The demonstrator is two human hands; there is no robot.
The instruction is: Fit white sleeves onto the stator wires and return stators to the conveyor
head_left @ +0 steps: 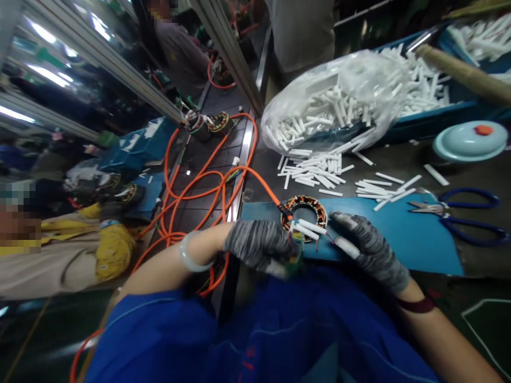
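A ring-shaped motor stator [322, 211] with copper windings lies on a blue mat, an orange cable joined to its left side. White sleeves [311, 227] cover wires at its near side. My left hand [261, 246], in a grey striped glove with pale fingertips, is closed around a bundle of green and yellowish wires [296, 261], partly hidden and blurred. To the right of the stator is my gloved right hand [369, 252], thumb and forefinger apart. A thin dark wire end reaches its lower fingertip; I see no grip on it.
Loose white tubes [315, 170] lie behind the blue mat [415, 244], beside a plastic bag [335, 101] of more. Blue-handled scissors [443, 210] and a light-blue lidded container [469, 141] are at right. Orange cables [215, 181] coil at left; co-workers sit beyond.
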